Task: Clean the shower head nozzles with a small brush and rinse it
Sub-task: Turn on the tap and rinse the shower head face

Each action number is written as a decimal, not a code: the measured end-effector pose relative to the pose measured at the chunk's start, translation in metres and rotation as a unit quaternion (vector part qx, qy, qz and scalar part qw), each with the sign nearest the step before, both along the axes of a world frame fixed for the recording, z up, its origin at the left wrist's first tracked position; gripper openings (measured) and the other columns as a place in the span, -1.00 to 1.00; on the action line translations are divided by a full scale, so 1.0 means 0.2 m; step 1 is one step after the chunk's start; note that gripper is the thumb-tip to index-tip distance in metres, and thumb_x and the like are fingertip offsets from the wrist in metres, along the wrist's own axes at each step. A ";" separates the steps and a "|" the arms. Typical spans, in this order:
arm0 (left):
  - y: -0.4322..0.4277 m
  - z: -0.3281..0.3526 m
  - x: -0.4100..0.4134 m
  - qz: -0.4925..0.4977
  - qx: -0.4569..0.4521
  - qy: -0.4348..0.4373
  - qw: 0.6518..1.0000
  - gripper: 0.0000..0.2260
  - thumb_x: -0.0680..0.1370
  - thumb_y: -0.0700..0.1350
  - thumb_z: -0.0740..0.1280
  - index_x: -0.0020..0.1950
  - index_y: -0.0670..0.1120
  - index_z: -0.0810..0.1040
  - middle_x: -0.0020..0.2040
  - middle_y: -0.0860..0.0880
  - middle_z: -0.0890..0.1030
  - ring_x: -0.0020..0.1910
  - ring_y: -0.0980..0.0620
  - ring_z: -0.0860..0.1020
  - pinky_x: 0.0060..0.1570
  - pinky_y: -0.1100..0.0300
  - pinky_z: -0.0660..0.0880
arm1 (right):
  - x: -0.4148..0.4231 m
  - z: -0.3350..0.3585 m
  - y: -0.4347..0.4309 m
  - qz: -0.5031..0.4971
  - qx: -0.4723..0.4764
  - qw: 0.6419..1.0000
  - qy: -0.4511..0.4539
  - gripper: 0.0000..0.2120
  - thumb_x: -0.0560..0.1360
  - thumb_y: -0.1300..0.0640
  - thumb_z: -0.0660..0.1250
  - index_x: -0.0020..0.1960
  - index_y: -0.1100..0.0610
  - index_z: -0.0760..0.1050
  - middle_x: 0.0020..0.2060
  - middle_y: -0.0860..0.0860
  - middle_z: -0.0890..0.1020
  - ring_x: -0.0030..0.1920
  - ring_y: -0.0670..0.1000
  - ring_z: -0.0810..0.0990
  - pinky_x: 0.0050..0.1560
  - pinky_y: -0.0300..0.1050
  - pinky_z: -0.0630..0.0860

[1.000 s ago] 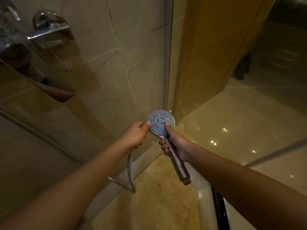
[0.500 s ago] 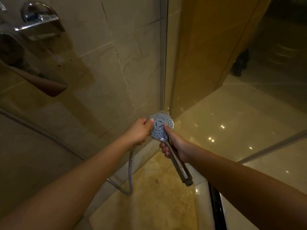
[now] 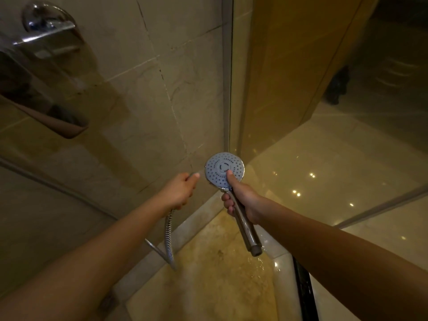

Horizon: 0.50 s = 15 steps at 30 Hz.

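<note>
A round chrome shower head (image 3: 217, 169) faces up at me, its dotted nozzle face in full view. My right hand (image 3: 243, 198) is wrapped around its handle (image 3: 246, 230), with the thumb pressed on the lower part of the nozzle face. The handle's bottom end hangs free with no hose on it. My left hand (image 3: 178, 191) is closed around the top of a ribbed metal hose (image 3: 168, 237), just left of the head and a little apart from it. I see no brush.
A chrome mixer lever (image 3: 46, 26) sits high on the tiled wall at upper left. A glass panel edge (image 3: 228, 77) runs down the corner. The wet yellowish shower floor (image 3: 208, 286) lies below, with a dark door track (image 3: 303, 286) at right.
My left thumb has come off the head's rim and the hand sits slightly to the left. The head now faces me more squarely. The view has shifted a little.
</note>
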<state>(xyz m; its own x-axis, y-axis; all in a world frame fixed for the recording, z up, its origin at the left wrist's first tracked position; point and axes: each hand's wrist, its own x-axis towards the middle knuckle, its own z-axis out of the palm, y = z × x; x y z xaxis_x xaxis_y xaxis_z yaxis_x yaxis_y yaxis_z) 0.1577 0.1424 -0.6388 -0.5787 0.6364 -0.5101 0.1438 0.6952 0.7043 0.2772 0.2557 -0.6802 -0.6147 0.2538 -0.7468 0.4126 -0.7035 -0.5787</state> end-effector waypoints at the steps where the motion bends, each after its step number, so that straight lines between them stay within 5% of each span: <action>1: 0.01 0.01 0.00 0.001 0.008 0.001 1.000 -0.71 0.63 0.04 0.06 -0.25 -0.05 0.30 -0.43 0.01 0.29 -0.55 0.09 0.22 -0.56 0.35 0.15 | -0.01 0.00 0.00 -0.008 0.003 1.000 -0.002 -0.56 0.53 -0.28 0.16 -0.04 0.12 0.43 -0.51 -0.02 0.41 -0.61 -0.11 0.35 -0.60 -0.32 0.34; 8: 0.09 0.02 0.10 -0.074 0.014 -0.055 0.996 -0.72 0.62 0.05 0.07 -0.24 -0.03 0.34 -0.42 0.03 0.30 -0.60 0.17 0.23 -0.65 0.38 0.18 | -0.08 -0.02 0.00 -0.041 0.017 0.999 0.029 -0.56 0.57 -0.23 0.09 0.01 0.15 0.43 -0.44 0.01 0.40 -0.57 -0.10 0.35 -0.56 -0.29 0.33; 15: 0.00 -0.02 0.02 -0.011 -0.016 -0.041 0.999 -0.71 0.62 0.06 0.08 -0.25 -0.04 0.34 -0.43 0.04 0.31 -0.60 0.16 0.24 -0.61 0.35 0.18 | -0.10 -0.03 -0.02 -0.035 -0.008 0.999 0.041 -0.61 0.62 -0.12 0.07 0.17 0.19 0.41 -0.40 0.02 0.41 -0.47 -0.07 0.35 -0.52 -0.26 0.35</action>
<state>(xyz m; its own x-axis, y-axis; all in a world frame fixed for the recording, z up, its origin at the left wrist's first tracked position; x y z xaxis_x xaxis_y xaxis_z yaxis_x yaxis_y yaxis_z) 0.1612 0.1429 -0.6427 -0.5206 0.6309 -0.5753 0.1024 0.7151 0.6915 0.2572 0.2524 -0.6865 -0.6542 0.2875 -0.6995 0.3139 -0.7383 -0.5970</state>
